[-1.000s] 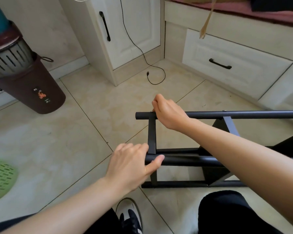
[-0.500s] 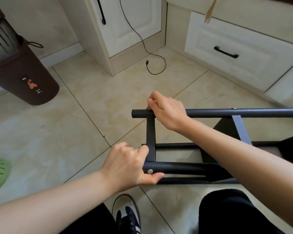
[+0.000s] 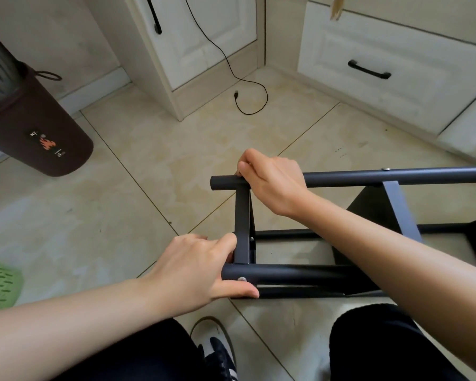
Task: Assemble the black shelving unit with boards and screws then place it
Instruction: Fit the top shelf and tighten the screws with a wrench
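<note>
Meanwhile, left hand (image 3: 193,273) grips near tube (image 3: 286,274) end | right hand (image 3: 272,182) clasps far tube (image 3: 396,176) | shelving frame (image 3: 242,229) lies lengthwise toward frame right

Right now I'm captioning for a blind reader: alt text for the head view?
Two hands grip a black shelving frame lying on a tiled floor: left hand on the near tube, right hand on the far tube.

Shelving frame (image 3: 341,273) on floor (image 3: 176,160) — heater (image 3: 36,127) left, drawer (image 3: 382,67) behind
</note>
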Tool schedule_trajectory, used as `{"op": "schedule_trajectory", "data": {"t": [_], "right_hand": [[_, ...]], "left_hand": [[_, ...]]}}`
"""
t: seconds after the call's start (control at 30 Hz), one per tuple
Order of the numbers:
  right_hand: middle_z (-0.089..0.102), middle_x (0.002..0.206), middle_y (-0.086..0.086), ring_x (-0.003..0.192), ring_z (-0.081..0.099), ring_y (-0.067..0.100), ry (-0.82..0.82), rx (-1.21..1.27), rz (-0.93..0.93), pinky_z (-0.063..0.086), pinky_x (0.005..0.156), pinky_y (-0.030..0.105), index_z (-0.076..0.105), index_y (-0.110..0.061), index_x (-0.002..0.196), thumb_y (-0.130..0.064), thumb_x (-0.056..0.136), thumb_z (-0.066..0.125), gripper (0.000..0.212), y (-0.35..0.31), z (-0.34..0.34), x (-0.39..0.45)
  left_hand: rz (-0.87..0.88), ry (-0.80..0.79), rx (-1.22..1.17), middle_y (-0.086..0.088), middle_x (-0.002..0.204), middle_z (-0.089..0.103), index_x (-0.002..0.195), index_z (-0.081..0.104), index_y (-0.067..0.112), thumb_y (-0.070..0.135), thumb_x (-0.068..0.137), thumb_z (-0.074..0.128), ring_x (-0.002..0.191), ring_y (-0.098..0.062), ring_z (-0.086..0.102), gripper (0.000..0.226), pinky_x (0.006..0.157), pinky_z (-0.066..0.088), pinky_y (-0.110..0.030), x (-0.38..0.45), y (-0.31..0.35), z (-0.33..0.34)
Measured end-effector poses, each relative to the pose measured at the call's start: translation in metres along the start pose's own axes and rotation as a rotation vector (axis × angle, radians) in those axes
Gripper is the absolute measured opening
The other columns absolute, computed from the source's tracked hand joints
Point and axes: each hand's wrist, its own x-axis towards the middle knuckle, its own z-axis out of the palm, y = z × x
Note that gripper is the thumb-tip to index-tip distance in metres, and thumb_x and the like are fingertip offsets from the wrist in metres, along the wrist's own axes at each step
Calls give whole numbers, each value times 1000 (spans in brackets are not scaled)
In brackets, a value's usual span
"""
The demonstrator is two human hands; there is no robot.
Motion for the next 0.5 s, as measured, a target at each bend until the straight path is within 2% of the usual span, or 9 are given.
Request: {"op": "schedule_trajectory", "data": {"t": [0.1, 0.2, 0.37, 0.43, 0.5], "right_hand": [[68, 86, -4, 79, 56, 28, 10, 19, 24, 34, 68, 38, 51, -23, 97, -38, 103, 28, 28, 1, -1, 3], [67, 84, -5, 78, 55, 28, 16, 25, 26, 31, 67, 37, 52, -24, 96, -38, 103, 29, 28, -1, 0, 2], [64, 79, -6, 78, 55, 27, 19, 25, 32, 36, 69, 38, 58, -25, 95, -36, 103, 31, 31, -2, 1, 0], [64, 79, -5, 78, 55, 28, 22, 9, 18, 35, 68, 38, 57, -25, 94, -37, 103, 30, 31, -2, 3, -2], [63, 77, -5, 76, 54, 29, 27, -8, 6, 33, 65, 38, 56, -24, 95, -38, 103, 29, 31, -3, 4, -3]], "left_hand": [[-105, -96, -124, 12, 56, 40, 75, 28, 29, 98, 60, 25, 55, -13, 40, 71, 49, 19, -19, 2, -2, 2], [-156, -100, -184, 12, 67, 43, 73, 26, 34, 100, 54, 23, 64, -11, 38, 69, 53, 21, -20, 0, -5, 8], [-180, -103, -356, 16, 76, 44, 74, 28, 35, 95, 61, 39, 77, -3, 42, 62, 63, 27, -15, -6, -4, 13], [-152, -106, -337, 18, 89, 40, 79, 30, 33, 93, 67, 38, 85, -4, 37, 62, 67, 28, -15, -7, -4, 16], [-76, -18, -257, 19, 106, 36, 84, 33, 30, 89, 76, 36, 98, -9, 36, 60, 78, 35, -21, -8, -5, 18]]}}
